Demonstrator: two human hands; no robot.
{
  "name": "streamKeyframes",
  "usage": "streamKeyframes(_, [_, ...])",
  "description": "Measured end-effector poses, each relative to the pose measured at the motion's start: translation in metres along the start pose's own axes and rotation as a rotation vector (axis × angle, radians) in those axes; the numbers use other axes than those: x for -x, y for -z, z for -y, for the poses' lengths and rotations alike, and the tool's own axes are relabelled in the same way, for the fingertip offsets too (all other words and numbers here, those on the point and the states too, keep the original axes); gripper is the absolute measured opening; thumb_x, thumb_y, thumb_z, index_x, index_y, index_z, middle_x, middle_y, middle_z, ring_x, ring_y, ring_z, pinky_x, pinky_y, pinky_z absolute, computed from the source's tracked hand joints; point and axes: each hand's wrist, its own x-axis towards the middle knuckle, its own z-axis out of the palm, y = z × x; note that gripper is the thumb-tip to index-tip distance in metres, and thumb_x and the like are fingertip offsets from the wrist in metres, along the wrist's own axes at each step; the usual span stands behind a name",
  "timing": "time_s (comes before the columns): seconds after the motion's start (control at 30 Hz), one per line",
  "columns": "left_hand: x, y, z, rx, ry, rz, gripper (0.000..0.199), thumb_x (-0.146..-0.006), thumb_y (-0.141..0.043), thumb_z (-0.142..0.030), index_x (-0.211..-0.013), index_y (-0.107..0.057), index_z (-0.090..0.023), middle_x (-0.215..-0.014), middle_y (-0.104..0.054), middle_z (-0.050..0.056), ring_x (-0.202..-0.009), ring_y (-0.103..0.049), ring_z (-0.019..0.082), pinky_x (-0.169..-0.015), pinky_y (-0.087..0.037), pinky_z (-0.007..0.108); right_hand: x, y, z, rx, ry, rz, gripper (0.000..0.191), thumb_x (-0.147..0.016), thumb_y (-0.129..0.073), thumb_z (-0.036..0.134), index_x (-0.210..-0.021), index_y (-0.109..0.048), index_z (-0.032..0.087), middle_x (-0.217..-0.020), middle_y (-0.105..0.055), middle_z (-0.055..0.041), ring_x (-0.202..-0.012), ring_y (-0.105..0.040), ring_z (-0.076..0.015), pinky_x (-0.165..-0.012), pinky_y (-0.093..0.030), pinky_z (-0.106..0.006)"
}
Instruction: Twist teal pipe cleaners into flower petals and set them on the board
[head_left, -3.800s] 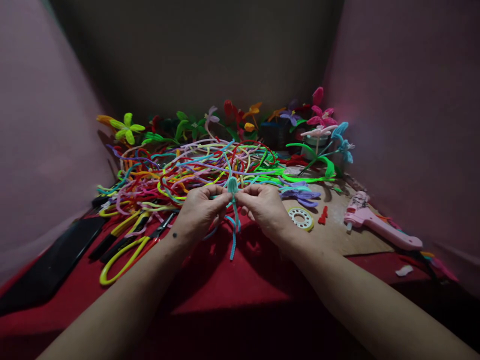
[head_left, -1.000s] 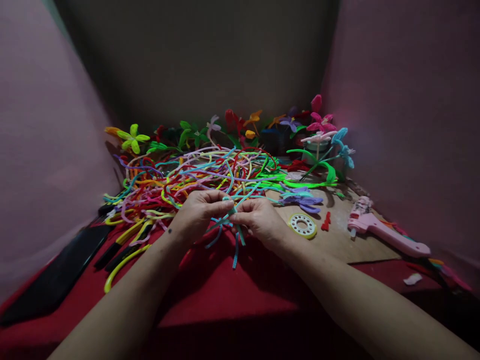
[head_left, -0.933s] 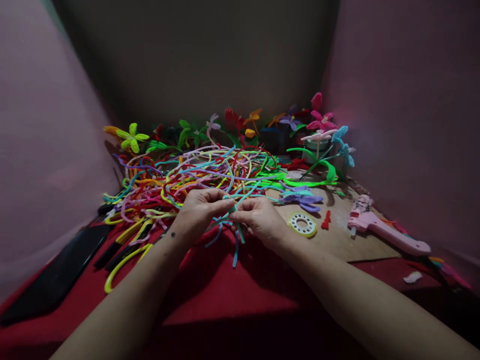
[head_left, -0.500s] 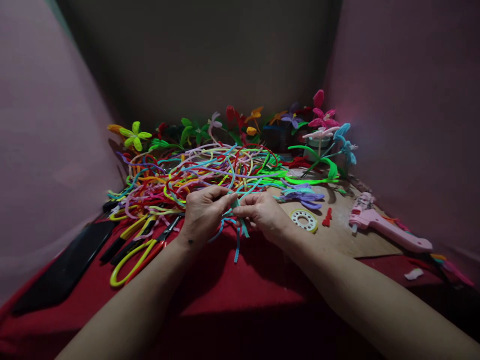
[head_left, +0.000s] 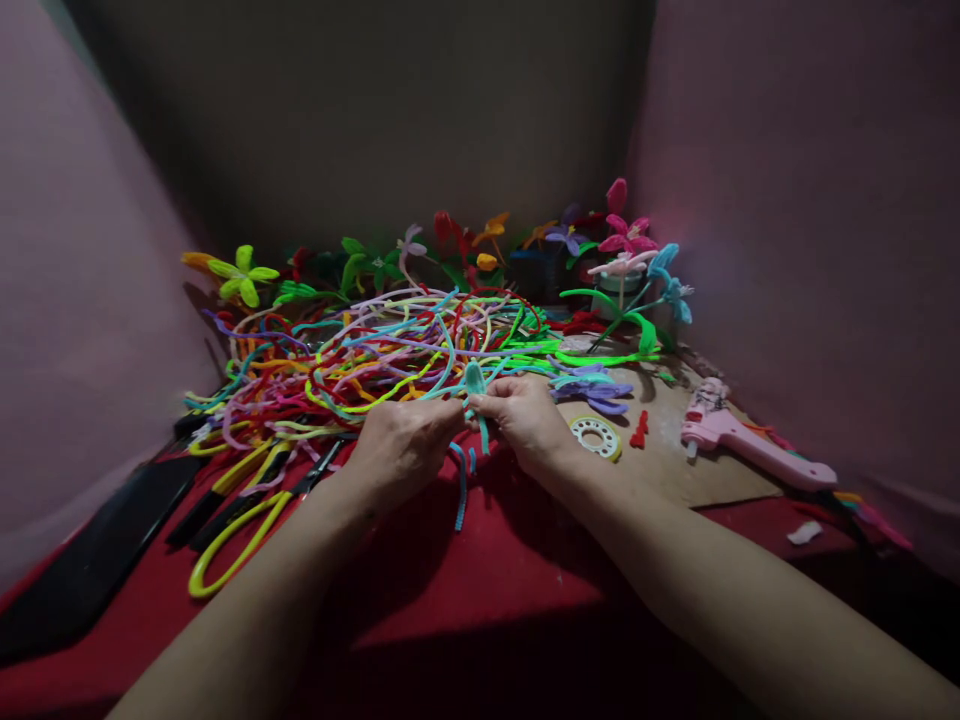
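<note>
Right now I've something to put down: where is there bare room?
Bare: red cloth at centre front, nearer than the left hand and right hand; brown cardboard between small red piece and pink plastic glue gun. Crowded: beyond the hands, with heaped multicoloured fuzzy strands; at left, around yellow-handled scissors.
</note>
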Motion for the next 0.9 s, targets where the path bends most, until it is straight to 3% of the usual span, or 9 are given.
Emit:
streamKeyframes(0.17, [-0.001,0.007,0.003,-0.012,0.019,0.057,0.016,-0.071,-0.059,-0.031,-0.059,-0.063,-0.020,-0.047,-0.042,-0.003,-0.046,-0.031,0.008,-0.047,-0.024,0.020,0.000,-0.001,-0.003,0.013,0.058,0.009,0.026,-0.061,-0.063,0.029,-0.047,-0.044,0.016,-0.038,-0.043,0.0059,-0.033,-0.031,-0.0035,-0.036,-0.023,-0.019])
streamKeyframes(0.27, [-0.004,0.013,0.005,0.083,0.062,-0.003,0.016,-0.069,-0.061,-0.031,-0.059,-0.063,-0.019,-0.048,-0.045,-0.003,-0.047,-0.035,0.008,-0.046,-0.027,0.019,-0.003,0.002,-0.005,-0.005,0.071,-0.001,0.026,-0.061,-0.063,0.031,-0.048,-0.046,0.016,-0.041,-0.047,0.0043,-0.034,-0.034,-0.0039,-0.036,-0.024,-0.019])
streamKeyframes(0.43, [-0.007,0.013,0.007,0.404,0.406,-0.226,0.017,-0.070,-0.059,-0.032,-0.061,-0.059,-0.016,-0.048,-0.047,-0.003,-0.040,-0.036,0.006,-0.040,-0.027,0.018,-0.010,0.006,-0.003,-0.208,0.039,-0.033,0.022,-0.058,-0.066,0.029,-0.053,-0.051,0.014,-0.044,-0.051,0.0027,-0.035,-0.039,-0.0057,-0.036,-0.025,-0.021])
streamKeyframes(0.53, [-0.007,0.004,0.006,0.686,0.489,-0.110,0.019,-0.068,-0.064,-0.033,-0.073,-0.062,-0.015,-0.058,-0.054,-0.001,-0.045,-0.043,0.006,-0.041,-0.030,0.017,-0.009,0.005,0.000,-0.345,0.034,-0.047,0.021,-0.053,-0.070,0.025,-0.055,-0.053,0.014,-0.043,-0.045,0.0058,-0.037,-0.035,-0.0038,-0.038,-0.022,-0.020])
streamKeyframes(0.63, [-0.006,-0.009,0.003,0.810,0.430,0.030,0.022,-0.067,-0.066,-0.034,-0.078,-0.065,-0.014,-0.066,-0.058,0.001,-0.053,-0.047,0.007,-0.049,-0.036,0.018,-0.005,0.001,0.003,-0.437,-0.021,-0.039,0.022,-0.050,-0.072,0.021,-0.057,-0.053,0.014,-0.043,-0.041,0.0079,-0.038,-0.031,-0.0031,-0.038,-0.021,-0.020])
streamKeyframes(0.77, [-0.005,-0.019,0.002,0.837,0.373,0.053,0.019,-0.068,-0.066,-0.032,-0.069,-0.064,-0.014,-0.055,-0.053,-0.002,-0.049,-0.044,0.007,-0.050,-0.037,0.021,-0.001,-0.001,0.004,-0.495,-0.085,0.048,0.013,-0.054,-0.068,0.017,-0.058,-0.056,0.013,-0.045,-0.047,0.0053,-0.039,-0.035,-0.0048,-0.039,-0.026,-0.020])
streamKeyframes(0.9, [-0.005,-0.020,0.004,0.836,0.375,0.080,0.020,-0.070,-0.064,-0.033,-0.068,-0.065,-0.013,-0.056,-0.054,-0.001,-0.050,-0.046,0.008,-0.050,-0.036,0.021,0.001,-0.003,0.004,-0.503,-0.068,0.089,0.009,-0.055,-0.065,0.015,-0.057,-0.057,0.013,-0.046,-0.050,0.0036,-0.041,-0.040,-0.0062,-0.039,-0.028,-0.021])
